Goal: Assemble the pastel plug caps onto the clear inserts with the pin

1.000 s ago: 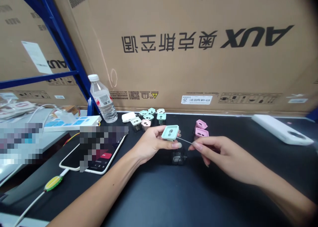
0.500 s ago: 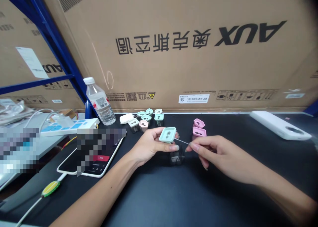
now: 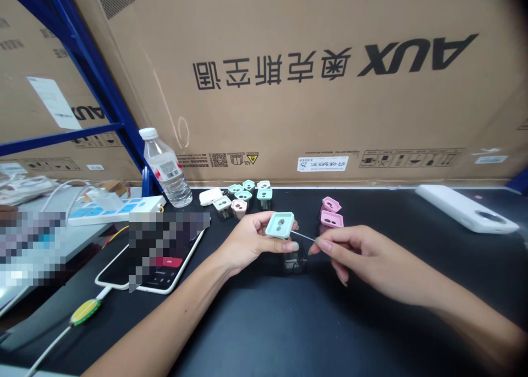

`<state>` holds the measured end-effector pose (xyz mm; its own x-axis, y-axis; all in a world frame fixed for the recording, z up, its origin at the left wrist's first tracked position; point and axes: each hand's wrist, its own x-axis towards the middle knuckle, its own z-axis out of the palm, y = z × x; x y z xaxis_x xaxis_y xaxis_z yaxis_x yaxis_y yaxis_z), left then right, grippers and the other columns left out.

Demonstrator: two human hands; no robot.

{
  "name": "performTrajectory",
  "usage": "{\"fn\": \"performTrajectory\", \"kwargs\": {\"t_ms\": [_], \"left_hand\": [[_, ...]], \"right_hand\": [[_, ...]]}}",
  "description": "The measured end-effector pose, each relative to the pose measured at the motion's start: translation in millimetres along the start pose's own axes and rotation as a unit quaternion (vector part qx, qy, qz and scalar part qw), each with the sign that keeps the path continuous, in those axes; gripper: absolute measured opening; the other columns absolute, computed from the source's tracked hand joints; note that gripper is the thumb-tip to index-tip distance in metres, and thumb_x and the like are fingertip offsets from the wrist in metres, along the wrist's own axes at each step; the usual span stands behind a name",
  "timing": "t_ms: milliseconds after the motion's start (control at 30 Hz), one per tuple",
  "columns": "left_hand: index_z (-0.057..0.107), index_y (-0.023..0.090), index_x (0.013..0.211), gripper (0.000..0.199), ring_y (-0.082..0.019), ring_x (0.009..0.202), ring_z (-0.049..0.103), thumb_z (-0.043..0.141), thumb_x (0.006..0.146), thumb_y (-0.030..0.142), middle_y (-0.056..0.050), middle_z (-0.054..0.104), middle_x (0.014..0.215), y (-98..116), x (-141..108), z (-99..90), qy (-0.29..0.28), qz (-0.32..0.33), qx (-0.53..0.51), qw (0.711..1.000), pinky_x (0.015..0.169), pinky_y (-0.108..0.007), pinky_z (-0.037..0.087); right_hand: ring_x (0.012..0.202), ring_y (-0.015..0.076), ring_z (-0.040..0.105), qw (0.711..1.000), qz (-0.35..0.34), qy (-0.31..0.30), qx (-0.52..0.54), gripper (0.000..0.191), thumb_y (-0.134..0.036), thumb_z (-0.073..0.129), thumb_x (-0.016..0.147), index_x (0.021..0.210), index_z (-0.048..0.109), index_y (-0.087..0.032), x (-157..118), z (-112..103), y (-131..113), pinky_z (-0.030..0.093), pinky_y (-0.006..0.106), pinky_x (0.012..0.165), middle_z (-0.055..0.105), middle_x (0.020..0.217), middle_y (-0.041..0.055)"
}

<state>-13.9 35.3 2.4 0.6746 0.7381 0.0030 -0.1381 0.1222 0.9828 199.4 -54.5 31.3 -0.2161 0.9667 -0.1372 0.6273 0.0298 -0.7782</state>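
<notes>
My left hand [image 3: 253, 236] is closed on a mint-green piece [image 3: 280, 224] with a raised rim and a dark hole in its middle. A thin metal rod [image 3: 304, 236] is pinched in my right hand [image 3: 350, 250], and its far end reaches the right edge of the mint-green piece. Beneath my left fingertips, a dark see-through container [image 3: 293, 262] rests on the black table. Just behind my right hand are two pink-topped containers [image 3: 331, 219]. Farther back on the left stands a group of small containers with mint, white and pale pink tops [image 3: 264, 194].
A water bottle [image 3: 168, 170] stands at the back left, near a power strip [image 3: 119, 209]. Two phones [image 3: 165, 272] lie left of my forearm, one with a cable. A white device [image 3: 466, 209] lies at the right. Large cardboard boxes [image 3: 268, 118] rise behind the table [image 3: 264, 322].
</notes>
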Motion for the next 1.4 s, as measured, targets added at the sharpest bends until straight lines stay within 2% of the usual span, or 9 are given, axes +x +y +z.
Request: {"fn": "performTrajectory", "kwargs": {"t_ms": [167,333,500,633,833,1067,1200,1300,1400], "left_hand": [[0.071,0.016,0.096,0.041,-0.01,0.079,0.06,0.088,0.058,0.015,0.0,0.067,0.087,-0.5,0.5,0.0,0.002,-0.005,0.001,1.0,0.076,-0.022,0.049],[0.071,0.015,0.096,0.042,-0.009,0.08,0.06,0.087,0.058,0.013,0.0,0.068,0.09,-1.2,1.0,-0.1,0.007,0.002,0.022,1.0,0.077,-0.021,0.049],[0.065,0.018,0.107,0.058,-0.014,0.091,0.064,0.089,0.055,0.013,-0.004,0.071,0.102,-1.3,1.5,1.2,0.028,0.013,0.021,0.999,0.084,-0.026,0.05],[0.06,0.019,0.104,0.058,-0.015,0.094,0.065,0.089,0.055,0.013,-0.005,0.072,0.102,-3.9,1.8,0.9,0.034,0.028,0.012,0.999,0.086,-0.028,0.05],[0.057,0.018,0.094,0.049,-0.014,0.09,0.066,0.089,0.056,0.014,-0.004,0.072,0.102,-6.0,1.7,0.0,0.025,0.013,0.01,1.0,0.079,-0.025,0.05],[0.061,0.017,0.094,0.045,-0.013,0.085,0.064,0.088,0.057,0.014,-0.003,0.071,0.099,-1.9,0.7,0.6,0.019,-0.004,0.041,0.999,0.078,-0.026,0.051],[0.063,0.016,0.095,0.042,-0.01,0.081,0.063,0.087,0.06,0.017,-0.001,0.07,0.094,-1.6,0.2,0.5,0.012,-0.003,0.037,0.999,0.077,-0.022,0.049],[0.065,0.016,0.098,0.043,-0.009,0.077,0.062,0.087,0.061,0.019,-0.001,0.069,0.093,-1.6,0.3,0.2,0.009,-0.012,0.027,1.0,0.073,-0.021,0.048],[0.065,0.016,0.102,0.048,-0.012,0.078,0.063,0.087,0.06,0.02,-0.003,0.07,0.093,-0.6,0.4,-0.4,0.011,-0.011,0.035,0.999,0.075,-0.023,0.048]], "right_hand": [[0.054,0.0113,0.045,1.0,0.002,-0.009,0.008,0.04,-0.052,0.041,0.098,0.089,0.067,-0.023,-0.1,-1.4,-0.6,0.033,0.026,0.055,0.06,0.059,-0.0035],[0.05,0.0089,0.041,0.997,0.017,-0.04,0.058,0.042,-0.054,0.039,0.098,0.095,0.067,-0.023,-0.2,-2.7,0.0,0.031,0.024,0.052,0.06,0.057,-0.0036],[0.047,0.0075,0.036,0.995,0.029,-0.05,0.076,0.043,-0.056,0.039,0.098,0.099,0.066,-0.022,-0.6,-2.2,0.8,0.026,0.023,0.047,0.061,0.059,-0.0032],[0.053,0.0102,0.042,0.998,0.014,-0.032,0.05,0.043,-0.055,0.039,0.098,0.097,0.066,-0.022,-1.7,-1.6,-1.9,0.03,0.024,0.051,0.061,0.061,-0.0021],[0.057,0.0125,0.048,1.0,-0.003,0.003,-0.028,0.045,-0.052,0.038,0.098,0.077,0.062,-0.021,-2.7,-0.5,-5.1,0.035,0.026,0.056,0.059,0.063,-0.0017],[0.057,0.013,0.05,0.995,-0.021,0.024,-0.096,0.041,-0.049,0.036,0.099,0.086,0.067,-0.025,-5.7,0.5,-3.7,0.036,0.024,0.053,0.059,0.064,-0.0026],[0.056,0.0148,0.051,0.986,-0.069,0.052,-0.139,0.036,-0.043,0.038,0.099,0.09,0.069,-0.026,-6.5,0.3,-4.2,0.037,0.026,0.054,0.062,0.064,-0.0005],[0.058,0.0168,0.054,0.978,-0.112,0.076,-0.16,0.034,-0.04,0.041,0.098,0.089,0.071,-0.025,-6.6,0.3,-5.0,0.039,0.028,0.057,0.066,0.068,0.0021],[0.06,0.018,0.056,0.976,-0.124,0.084,-0.158,0.034,-0.041,0.043,0.096,0.083,0.07,-0.025,-7.4,-0.1,-5.0,0.04,0.029,0.058,0.067,0.068,0.0029]]}}
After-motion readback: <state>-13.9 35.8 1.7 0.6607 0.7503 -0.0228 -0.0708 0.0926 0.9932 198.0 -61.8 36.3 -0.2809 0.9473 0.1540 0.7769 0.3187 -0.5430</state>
